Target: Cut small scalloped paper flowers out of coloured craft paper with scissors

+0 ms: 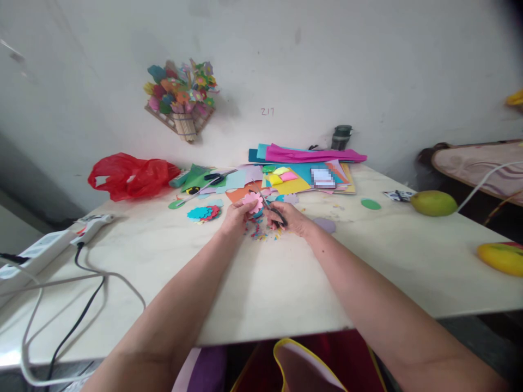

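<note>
Your left hand holds a pink paper flower, and your right hand holds scissors right by it. Tiny paper bits lie under your hands on the white table. A red bag sits to the left, a green fruit sits to the right, and bright flowers hang on the wall.

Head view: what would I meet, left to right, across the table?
White power strip, red plastic bag, turquoise paper cutout, left hand with pink flower, right hand with scissors, green oval, green fruit, yellow fruit.
</note>
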`<state>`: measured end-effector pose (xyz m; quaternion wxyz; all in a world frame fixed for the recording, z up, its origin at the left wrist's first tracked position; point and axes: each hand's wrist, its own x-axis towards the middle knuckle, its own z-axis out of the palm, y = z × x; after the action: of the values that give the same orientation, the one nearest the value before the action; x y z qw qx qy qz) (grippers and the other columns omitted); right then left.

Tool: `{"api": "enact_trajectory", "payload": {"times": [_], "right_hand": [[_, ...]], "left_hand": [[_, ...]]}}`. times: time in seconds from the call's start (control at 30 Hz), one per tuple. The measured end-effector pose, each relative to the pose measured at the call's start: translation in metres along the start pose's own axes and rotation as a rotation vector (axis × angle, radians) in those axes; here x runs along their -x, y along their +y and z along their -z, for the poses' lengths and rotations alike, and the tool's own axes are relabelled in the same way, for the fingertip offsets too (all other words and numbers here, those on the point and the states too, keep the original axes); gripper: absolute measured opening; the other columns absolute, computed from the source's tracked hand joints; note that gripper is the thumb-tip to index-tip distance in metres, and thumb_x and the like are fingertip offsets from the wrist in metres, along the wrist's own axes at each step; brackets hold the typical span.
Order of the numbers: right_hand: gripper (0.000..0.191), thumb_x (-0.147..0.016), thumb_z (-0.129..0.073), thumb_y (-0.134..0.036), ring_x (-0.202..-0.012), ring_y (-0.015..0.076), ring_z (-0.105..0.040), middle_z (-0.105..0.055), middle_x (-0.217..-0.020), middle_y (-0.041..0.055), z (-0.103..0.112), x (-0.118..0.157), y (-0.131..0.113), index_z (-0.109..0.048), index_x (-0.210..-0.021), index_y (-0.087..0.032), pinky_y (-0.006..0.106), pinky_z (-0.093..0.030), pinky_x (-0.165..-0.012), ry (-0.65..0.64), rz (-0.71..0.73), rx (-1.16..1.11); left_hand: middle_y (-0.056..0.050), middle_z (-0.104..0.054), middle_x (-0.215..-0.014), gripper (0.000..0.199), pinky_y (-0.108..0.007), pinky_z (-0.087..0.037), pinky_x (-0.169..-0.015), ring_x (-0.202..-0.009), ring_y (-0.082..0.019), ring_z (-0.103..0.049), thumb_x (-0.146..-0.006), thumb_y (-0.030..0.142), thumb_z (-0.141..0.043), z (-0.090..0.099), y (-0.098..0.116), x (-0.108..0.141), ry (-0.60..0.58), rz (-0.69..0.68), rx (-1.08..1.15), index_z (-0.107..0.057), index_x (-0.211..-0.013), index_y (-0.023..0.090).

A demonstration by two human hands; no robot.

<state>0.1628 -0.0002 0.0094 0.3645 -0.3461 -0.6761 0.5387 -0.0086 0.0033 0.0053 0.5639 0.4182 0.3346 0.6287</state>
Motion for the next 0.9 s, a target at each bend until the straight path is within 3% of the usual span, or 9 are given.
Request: {"api": "enact_trajectory", "payload": {"times": [0.43,0.63,0.9], "right_hand": [[0.036,-0.07,-0.072,-0.046,-0.04,0.006,-0.049,-0.056,-0.057,-0.0036,-0.0015,0.0001,-0.0021,-0.053,-0.078,-0.017,0.015,-0.024,-0.032,0.005,-0.021,-0.019],[0.036,-0.068,-0.074,-0.043,-0.039,0.0055,-0.047,-0.053,-0.053,-0.0055,-0.0047,-0.0002,-0.0041,-0.052,-0.076,-0.016,0.016,-0.029,-0.035,0.024,-0.038,-0.039],[0.034,-0.07,-0.072,-0.044,-0.039,0.0062,-0.048,-0.055,-0.055,-0.0047,-0.0033,0.0011,-0.0043,-0.053,-0.078,-0.017,0.016,-0.023,-0.032,0.019,-0.022,-0.021]], "left_hand": [[-0.003,-0.065,-0.065,0.019,-0.021,-0.045,-0.057,-0.057,-0.009,-0.056,-0.055,0.022,-0.081,-0.004,0.0026,0.0026,0.019,0.004,-0.023,-0.068,-0.066,0.013],[-0.004,-0.066,-0.066,0.023,-0.02,-0.045,-0.057,-0.059,-0.009,-0.057,-0.052,0.023,-0.082,-0.0061,0.0039,0.0046,0.009,0.0,-0.004,-0.07,-0.068,0.012],[-0.004,-0.065,-0.065,0.02,-0.021,-0.045,-0.056,-0.058,-0.01,-0.056,-0.054,0.022,-0.081,-0.0049,0.0036,0.0034,0.019,0.001,-0.012,-0.069,-0.066,0.012]]}}
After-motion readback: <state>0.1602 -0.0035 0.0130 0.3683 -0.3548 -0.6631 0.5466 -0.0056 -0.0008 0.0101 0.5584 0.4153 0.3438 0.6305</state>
